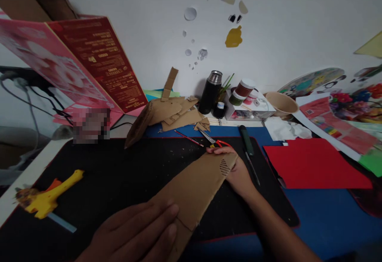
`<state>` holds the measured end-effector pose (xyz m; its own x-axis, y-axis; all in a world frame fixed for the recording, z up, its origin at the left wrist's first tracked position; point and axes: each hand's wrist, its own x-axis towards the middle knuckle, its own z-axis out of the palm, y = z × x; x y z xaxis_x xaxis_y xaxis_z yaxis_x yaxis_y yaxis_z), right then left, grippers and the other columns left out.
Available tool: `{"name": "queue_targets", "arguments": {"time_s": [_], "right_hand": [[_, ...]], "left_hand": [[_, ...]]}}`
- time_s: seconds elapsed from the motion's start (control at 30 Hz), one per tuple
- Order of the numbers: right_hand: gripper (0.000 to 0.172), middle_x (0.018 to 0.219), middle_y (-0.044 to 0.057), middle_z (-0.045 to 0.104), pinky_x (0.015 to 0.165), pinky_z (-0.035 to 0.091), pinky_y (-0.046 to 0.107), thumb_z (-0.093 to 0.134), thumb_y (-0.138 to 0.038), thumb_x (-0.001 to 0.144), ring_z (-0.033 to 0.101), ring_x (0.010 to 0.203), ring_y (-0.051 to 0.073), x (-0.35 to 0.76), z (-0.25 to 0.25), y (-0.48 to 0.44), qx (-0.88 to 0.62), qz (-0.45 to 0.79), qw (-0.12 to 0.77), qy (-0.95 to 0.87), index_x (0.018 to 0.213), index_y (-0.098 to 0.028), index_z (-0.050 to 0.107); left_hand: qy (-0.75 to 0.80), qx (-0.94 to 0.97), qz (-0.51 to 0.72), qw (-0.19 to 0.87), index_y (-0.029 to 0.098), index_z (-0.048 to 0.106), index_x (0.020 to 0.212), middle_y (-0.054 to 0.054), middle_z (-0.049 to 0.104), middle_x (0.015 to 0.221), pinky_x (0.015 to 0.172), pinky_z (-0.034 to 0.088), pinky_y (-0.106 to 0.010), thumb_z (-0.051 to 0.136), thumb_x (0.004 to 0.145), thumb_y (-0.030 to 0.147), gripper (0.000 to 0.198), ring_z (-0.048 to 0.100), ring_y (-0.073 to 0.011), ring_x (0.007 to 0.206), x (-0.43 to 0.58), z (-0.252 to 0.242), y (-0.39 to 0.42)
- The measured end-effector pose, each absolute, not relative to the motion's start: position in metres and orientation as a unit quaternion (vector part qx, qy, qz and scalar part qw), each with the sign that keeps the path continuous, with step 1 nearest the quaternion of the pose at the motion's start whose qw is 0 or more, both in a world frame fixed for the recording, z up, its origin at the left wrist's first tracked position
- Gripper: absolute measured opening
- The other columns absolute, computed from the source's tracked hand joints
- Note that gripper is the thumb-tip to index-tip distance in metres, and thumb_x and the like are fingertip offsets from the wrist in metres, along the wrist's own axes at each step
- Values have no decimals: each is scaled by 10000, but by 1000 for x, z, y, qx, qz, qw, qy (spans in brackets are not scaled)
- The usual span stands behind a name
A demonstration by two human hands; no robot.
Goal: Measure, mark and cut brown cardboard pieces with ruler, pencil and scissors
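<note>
A long tapered piece of brown cardboard (195,188) lies on the black mat (119,178). My left hand (140,232) rests flat on its near end, fingers stretched out together. My right hand (237,172) is at the far end, mostly hidden behind the cardboard's upper corner, and its fingers seem curled round that edge. Red-handled scissors (213,141) lie just beyond my right hand, with a red pencil (188,138) to their left.
A yellow glue gun (47,198) lies at the mat's left. Cardboard pieces (170,114), a black flask (210,92), paint jars (242,91), a bowl (281,103) and a dark-handled tool (247,144) stand behind. A red sheet (313,164) lies right; a red-pink box (89,63) leans left.
</note>
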<state>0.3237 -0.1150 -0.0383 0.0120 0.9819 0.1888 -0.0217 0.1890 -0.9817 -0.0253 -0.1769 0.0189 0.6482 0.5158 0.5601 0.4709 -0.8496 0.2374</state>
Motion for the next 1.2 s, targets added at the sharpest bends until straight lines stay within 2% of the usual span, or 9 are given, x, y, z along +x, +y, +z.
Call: {"name": "queue_targets", "arguments": {"time_s": [0.13, 0.23, 0.33, 0.4, 0.5, 0.57, 0.83, 0.93, 1.2], "right_hand": [[515, 1243, 120, 812, 1044, 612, 471, 1016, -489, 748, 771, 1193, 310, 323, -36, -116, -468, 457, 546, -524, 1105, -280, 710], [504, 1184, 105, 821, 974, 630, 445, 985, -514, 766, 782, 1110, 302, 322, -35, -116, -499, 455, 528, -516, 1101, -273, 695], [466, 1017, 70, 824, 861, 640, 415, 948, -543, 772, 778, 950, 291, 318, -33, -114, -557, 441, 503, -492, 1039, -251, 701], [478, 1001, 73, 825, 834, 636, 412, 926, -567, 771, 771, 928, 298, 313, -31, -111, -581, 437, 501, -470, 1046, -232, 725], [552, 1112, 113, 843, 868, 637, 433, 910, -588, 774, 782, 995, 325, 303, -25, -105, -585, 451, 506, -446, 1137, -206, 747], [595, 1167, 134, 846, 889, 641, 445, 907, -602, 776, 790, 1035, 341, 297, -22, -102, -585, 457, 509, -436, 1179, -196, 745], [653, 1233, 172, 838, 850, 666, 466, 884, -663, 801, 798, 1077, 375, 296, -24, -96, -609, 452, 484, -437, 1211, -179, 733], [662, 1242, 177, 837, 798, 674, 456, 889, -671, 796, 801, 1079, 386, 296, -26, -96, -619, 445, 485, -428, 1212, -181, 730], [588, 1084, 125, 843, 734, 636, 393, 888, -673, 788, 779, 900, 311, 292, -21, -92, -622, 419, 481, -455, 1113, -200, 758]], "left_hand": [[207, 928, 308, 32, 307, 620, 1544, 11, 809, 1340, 1147, 537, -260, 416, 1154, 225, 448, 773, -145, 1234, -27, 33, -162], [238, 907, 335, 97, 335, 720, 1396, 11, 835, 1277, 980, 620, -225, 551, 1100, 247, 352, 829, -160, 1078, -24, 34, -146], [456, 765, 409, 200, 348, 824, 1076, 33, 877, 990, 756, 653, -246, 724, 1003, 372, 127, 846, -205, 839, -14, 30, -125], [591, 614, 433, 294, 294, 830, 963, -3, 859, 871, 659, 637, -292, 831, 874, 529, 252, 827, -259, 775, -7, 25, -107], [610, 437, 456, 478, 230, 828, 990, -62, 865, 957, 730, 640, -352, 952, 648, 666, 568, 816, -312, 872, -1, 14, -82], [592, 373, 470, 538, 196, 811, 973, -83, 858, 941, 752, 635, -373, 985, 551, 709, 686, 805, -314, 863, 1, 4, -70], [537, 367, 487, 583, 181, 776, 1135, -117, 847, 1084, 841, 631, -397, 929, 701, 705, 698, 802, -310, 942, 2, -19, -68], [510, 379, 483, 603, 197, 769, 1209, -122, 838, 1174, 895, 630, -412, 986, 662, 607, 717, 797, -334, 1039, 0, -17, -69], [533, 381, 499, 566, 184, 801, 1096, -107, 853, 1094, 877, 601, -371, 986, 669, 612, 631, 787, -296, 980, -7, -19, -63]]}}
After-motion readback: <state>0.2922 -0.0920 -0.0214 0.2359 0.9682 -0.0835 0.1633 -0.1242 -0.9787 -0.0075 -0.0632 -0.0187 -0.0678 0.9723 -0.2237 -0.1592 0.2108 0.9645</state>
